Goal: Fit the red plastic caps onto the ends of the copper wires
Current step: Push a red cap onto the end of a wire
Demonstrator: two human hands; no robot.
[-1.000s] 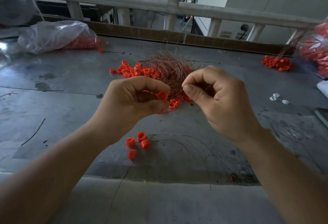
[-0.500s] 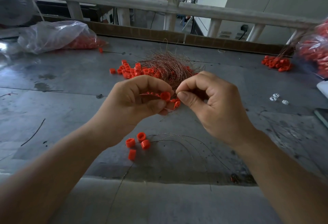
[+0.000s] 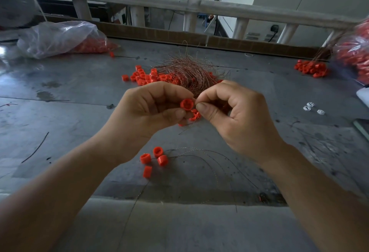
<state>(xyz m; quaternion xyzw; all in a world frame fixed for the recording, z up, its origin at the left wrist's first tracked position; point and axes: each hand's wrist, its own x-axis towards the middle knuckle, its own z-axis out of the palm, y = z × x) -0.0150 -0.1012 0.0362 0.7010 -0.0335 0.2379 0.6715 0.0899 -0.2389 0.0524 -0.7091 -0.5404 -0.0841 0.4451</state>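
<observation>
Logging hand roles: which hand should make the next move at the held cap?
Right, probably: the right hand pinches at the rim of the red cap, which the left hand grips. Any wire is too thin to see.

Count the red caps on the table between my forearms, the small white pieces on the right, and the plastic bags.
Red caps between the forearms: 4
Small white pieces: 3
Plastic bags: 2
Total: 9
</observation>
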